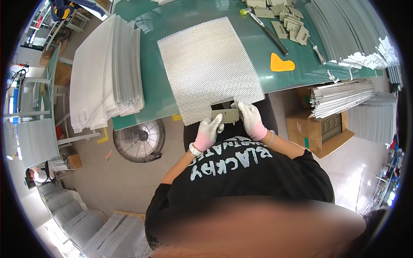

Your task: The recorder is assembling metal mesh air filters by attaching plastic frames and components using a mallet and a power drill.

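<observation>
A silvery mesh sheet [211, 60] lies on the green table and overhangs its front edge towards me. Near its front edge is a dark rectangular opening [222, 104]. Just below that opening sits a flat olive-beige plastic plate [226, 115] with small tabs along its lower side. My left hand [210, 130], in a white glove with a pink cuff, pinches the plate's left end. At its right end is my right hand [250, 119], gloved alike, with curled fingers whose tips reach the opening's right corner. How those fingertips grip is partly hidden.
Mesh sheets [107, 73] are stacked at the table's left. A hammer [269, 32], screwdriver [317, 52], yellow scraper [282, 63] and several similar plates [292, 26] lie to the right. Below the table stand a floor fan [140, 139] and an open carton [316, 133].
</observation>
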Available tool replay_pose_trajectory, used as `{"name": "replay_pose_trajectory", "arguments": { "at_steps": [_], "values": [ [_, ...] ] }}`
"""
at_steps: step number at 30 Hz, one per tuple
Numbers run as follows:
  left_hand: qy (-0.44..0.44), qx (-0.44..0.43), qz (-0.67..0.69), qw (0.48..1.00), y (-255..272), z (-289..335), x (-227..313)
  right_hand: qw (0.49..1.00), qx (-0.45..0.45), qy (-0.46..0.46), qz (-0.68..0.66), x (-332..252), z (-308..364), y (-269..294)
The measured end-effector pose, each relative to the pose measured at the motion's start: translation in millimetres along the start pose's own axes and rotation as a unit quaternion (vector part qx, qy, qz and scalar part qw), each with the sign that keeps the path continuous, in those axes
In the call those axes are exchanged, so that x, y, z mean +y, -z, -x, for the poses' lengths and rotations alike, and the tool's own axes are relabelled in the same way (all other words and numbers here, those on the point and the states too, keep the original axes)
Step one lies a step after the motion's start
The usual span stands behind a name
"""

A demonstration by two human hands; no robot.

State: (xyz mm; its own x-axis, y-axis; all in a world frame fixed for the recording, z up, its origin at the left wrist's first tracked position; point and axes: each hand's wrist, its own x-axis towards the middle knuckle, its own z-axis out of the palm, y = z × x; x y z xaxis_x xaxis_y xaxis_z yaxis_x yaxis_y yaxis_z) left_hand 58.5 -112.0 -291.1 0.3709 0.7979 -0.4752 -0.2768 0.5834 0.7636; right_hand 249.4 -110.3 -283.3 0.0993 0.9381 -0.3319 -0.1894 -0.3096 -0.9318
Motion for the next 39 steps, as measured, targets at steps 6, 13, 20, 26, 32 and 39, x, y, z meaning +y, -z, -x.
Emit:
{"name": "replay_pose_trajectory", "arguments": {
  "at_steps": [6, 13, 20, 26, 32, 39],
  "values": [
    [0.017, 0.038, 0.076, 0.996, -10, 3, 0, 0.998, 0.0, -0.063, -0.02, -2, 2, 1],
    [-0.01, -0.102, 0.252, 0.962, -4, 8, 1, 0.984, -0.007, -0.071, -0.166, 13, -1, 7],
    [0.139, -0.063, -0.096, 0.984, -5, 39, 44, 0.985, -0.172, -0.029, -0.002, 9, 5, 4],
    [-0.009, -0.345, -0.479, 0.807, -26, 47, 166, 0.942, -0.322, -0.012, 0.092, 12, -2, 4],
    [-0.374, -0.105, -0.782, 0.488, -21, -73, 162, 0.992, -0.119, 0.034, -0.028, 0, 5, -10],
    [-0.321, -0.05, -0.802, 0.502, -86, -53, 102, 0.988, 0.094, 0.084, -0.089, 4, 8, 38]
  ]
}}
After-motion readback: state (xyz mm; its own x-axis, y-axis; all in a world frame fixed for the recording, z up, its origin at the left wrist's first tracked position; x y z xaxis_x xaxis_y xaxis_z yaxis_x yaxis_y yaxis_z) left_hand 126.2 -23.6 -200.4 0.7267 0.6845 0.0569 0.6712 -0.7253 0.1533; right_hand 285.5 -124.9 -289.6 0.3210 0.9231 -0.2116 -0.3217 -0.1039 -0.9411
